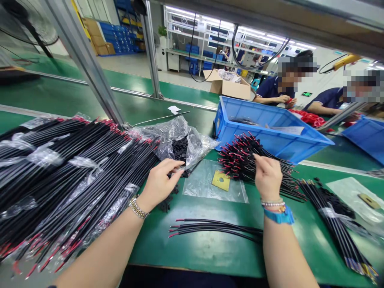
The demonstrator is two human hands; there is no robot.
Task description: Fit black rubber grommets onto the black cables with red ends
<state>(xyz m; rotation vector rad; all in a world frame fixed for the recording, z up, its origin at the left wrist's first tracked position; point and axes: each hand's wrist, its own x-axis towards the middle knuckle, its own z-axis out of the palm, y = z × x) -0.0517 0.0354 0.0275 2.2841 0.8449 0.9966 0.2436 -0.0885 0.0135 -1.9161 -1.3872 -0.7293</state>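
Reaching over a glossy green worktop (204, 254), the person's two hands stand well apart. Take as clock centre one flat clear plastic bag (195, 190) bearing one yellow square card with a round hole (216, 184).

At 9 o'clock is the left hand (162, 180), its thumb and fingertips drawn together beside one crumpled clear bag (163, 140) of small black plastic parts (180, 149), which lies at 10 to 11. At 3 is the right hand (268, 176), fingers curled against one heap of black cables with pinkish-red tips (240, 154), at 1 to 2. Whether either hand grips a piece, I cannot tell.

Four loose black red-tipped cables (216, 228) lie at 6 o'clock. Many bagged black cable lengths (111, 172) crowd 9; one tied black cable bundle (342, 236) slants at 4.

Bare worktop runs from 5 to 7 between the loose cables and the near edge. One blue plastic bin (276, 138) bounds the heap at 2. Beyond, two co-workers (265, 91) sit near a small green sign (306, 94), its markings too small to read.
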